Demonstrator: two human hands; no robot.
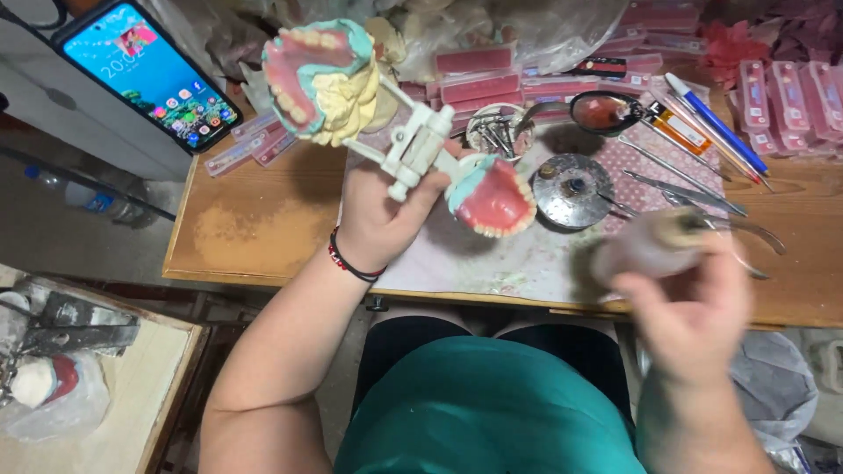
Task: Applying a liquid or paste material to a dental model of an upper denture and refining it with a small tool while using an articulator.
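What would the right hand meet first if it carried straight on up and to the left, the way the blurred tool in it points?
Probably the round metal dish on the table, just past the tool's tip held by the right hand. Motion blur and unclear height make this uncertain; the hand may pass above it.

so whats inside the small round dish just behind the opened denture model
The small round dish holds a cluster of thin metal pieces, likely burs or small tool tips. Their exact kind is too small to tell, and the denture model in the left hand covers the dish's near-left rim.
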